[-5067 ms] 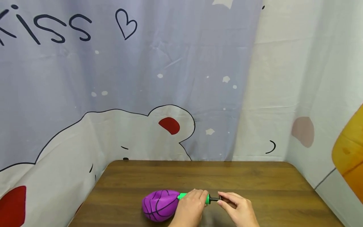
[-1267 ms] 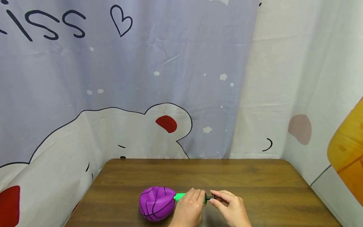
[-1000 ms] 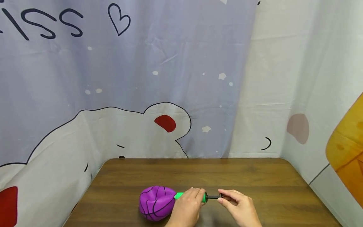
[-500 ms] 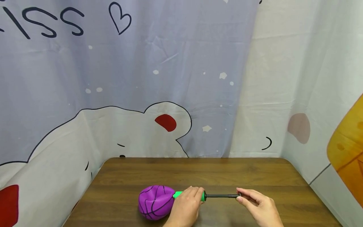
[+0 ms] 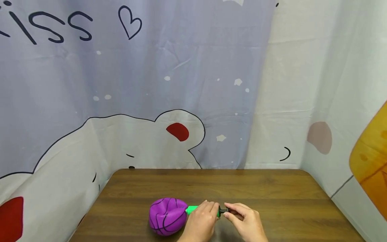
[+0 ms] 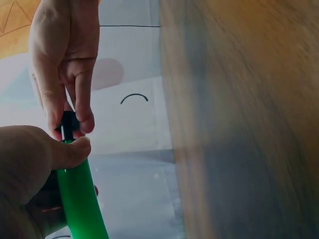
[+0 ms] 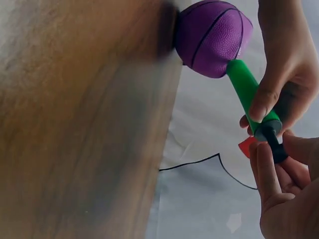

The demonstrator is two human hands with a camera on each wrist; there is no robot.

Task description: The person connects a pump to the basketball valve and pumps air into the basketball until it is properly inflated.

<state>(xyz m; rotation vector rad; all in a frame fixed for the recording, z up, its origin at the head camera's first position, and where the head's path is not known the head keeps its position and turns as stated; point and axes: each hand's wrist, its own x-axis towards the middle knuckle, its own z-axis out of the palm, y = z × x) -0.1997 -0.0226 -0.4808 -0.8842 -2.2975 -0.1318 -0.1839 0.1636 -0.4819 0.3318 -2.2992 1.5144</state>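
Gripping grn pump [image 7: 244,87] w/ L hand [image 5: 202,219].

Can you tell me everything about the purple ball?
The purple ball has black lines like a basketball's and a bumpy skin that looks like soft rubber or plastic. It isn't nicely round: it's dented and creased, so it looks short of air. It rests on the brown wooden table, a bit left of the middle. The green pump meets one side; any tip inside is hidden.
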